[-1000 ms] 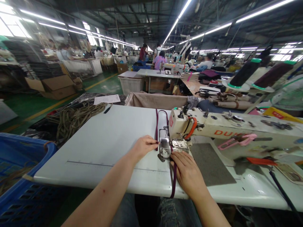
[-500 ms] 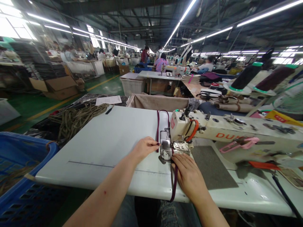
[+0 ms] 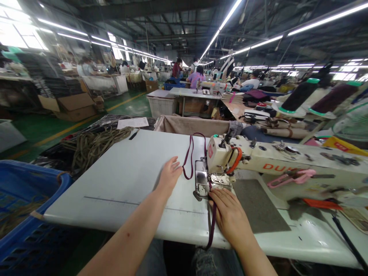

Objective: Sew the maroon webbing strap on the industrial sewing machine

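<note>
A narrow maroon strap (image 3: 212, 226) runs from the table's front edge, under my right hand (image 3: 230, 211), and into the sewing machine (image 3: 217, 153). The fingers of my right hand are close together, holding the strap down against the metal plate (image 3: 201, 179) in front of the presser foot. Behind the needle area the strap comes out and bends round to the left in a loose loop. My left hand (image 3: 170, 174) is above the white tabletop, left of the plate. Its fingers are apart, and their tips are at the side of the loop, perhaps touching it.
To the left stands a blue plastic basket (image 3: 31, 207), with a heap of olive straps (image 3: 92, 149) behind it. A beige fabric bin (image 3: 192, 124) is beyond the table. Pink snips (image 3: 291, 178) lie against the machine arm. Thread cones (image 3: 299, 96) stand at right; other people work farther back.
My left hand has moved left and a little up from the plate, its pinched fingers spreading. The strap's hanging end has become a loop to the left. My right hand stays in place.
</note>
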Action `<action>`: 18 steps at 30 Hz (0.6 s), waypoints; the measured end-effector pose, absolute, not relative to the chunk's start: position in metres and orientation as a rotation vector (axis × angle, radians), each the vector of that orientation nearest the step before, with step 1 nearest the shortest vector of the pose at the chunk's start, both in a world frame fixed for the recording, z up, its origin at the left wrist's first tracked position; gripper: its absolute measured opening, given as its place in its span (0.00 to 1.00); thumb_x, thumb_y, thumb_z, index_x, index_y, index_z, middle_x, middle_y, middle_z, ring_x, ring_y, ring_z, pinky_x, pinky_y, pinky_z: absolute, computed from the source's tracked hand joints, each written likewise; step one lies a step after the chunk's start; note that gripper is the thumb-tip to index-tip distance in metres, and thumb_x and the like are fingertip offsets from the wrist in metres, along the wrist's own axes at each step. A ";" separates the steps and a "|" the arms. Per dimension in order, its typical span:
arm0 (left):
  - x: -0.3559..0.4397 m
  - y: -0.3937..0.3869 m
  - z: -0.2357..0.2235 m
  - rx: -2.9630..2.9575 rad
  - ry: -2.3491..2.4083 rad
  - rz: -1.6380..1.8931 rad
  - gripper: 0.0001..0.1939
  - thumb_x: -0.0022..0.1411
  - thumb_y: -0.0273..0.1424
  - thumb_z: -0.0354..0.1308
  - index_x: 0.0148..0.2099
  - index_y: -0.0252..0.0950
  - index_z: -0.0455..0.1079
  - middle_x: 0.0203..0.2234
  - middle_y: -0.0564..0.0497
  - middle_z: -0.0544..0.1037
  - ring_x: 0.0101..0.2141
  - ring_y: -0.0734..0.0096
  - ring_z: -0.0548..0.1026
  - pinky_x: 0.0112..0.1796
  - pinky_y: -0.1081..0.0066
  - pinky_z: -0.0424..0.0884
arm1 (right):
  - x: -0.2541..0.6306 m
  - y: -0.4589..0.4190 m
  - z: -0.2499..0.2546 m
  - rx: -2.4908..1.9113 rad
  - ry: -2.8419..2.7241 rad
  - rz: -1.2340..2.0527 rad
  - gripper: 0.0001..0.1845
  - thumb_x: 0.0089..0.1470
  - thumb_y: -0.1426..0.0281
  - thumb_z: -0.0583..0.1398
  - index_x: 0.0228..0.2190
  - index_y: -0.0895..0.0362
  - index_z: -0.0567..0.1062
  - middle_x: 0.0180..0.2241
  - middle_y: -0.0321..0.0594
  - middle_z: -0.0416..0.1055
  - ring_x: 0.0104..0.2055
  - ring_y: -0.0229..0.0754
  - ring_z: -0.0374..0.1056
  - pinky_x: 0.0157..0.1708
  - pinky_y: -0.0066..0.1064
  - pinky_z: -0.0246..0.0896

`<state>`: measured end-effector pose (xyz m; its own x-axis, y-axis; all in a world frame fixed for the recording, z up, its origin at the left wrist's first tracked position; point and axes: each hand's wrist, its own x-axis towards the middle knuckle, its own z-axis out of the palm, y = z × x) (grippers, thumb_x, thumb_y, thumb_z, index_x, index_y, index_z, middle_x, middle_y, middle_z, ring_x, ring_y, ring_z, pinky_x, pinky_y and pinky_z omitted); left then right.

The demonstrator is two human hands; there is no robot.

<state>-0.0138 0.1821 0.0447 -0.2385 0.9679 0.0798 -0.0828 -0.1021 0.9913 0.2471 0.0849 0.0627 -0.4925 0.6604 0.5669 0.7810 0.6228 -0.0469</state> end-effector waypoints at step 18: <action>-0.025 0.172 0.060 1.466 1.514 1.416 0.08 0.58 0.28 0.53 0.38 0.38 0.73 0.31 0.52 0.74 0.33 0.66 0.73 0.38 0.68 0.70 | 0.247 0.084 0.061 -1.127 -2.309 -0.337 0.15 0.73 0.69 0.56 0.54 0.58 0.79 0.55 0.47 0.80 0.57 0.50 0.77 0.63 0.51 0.71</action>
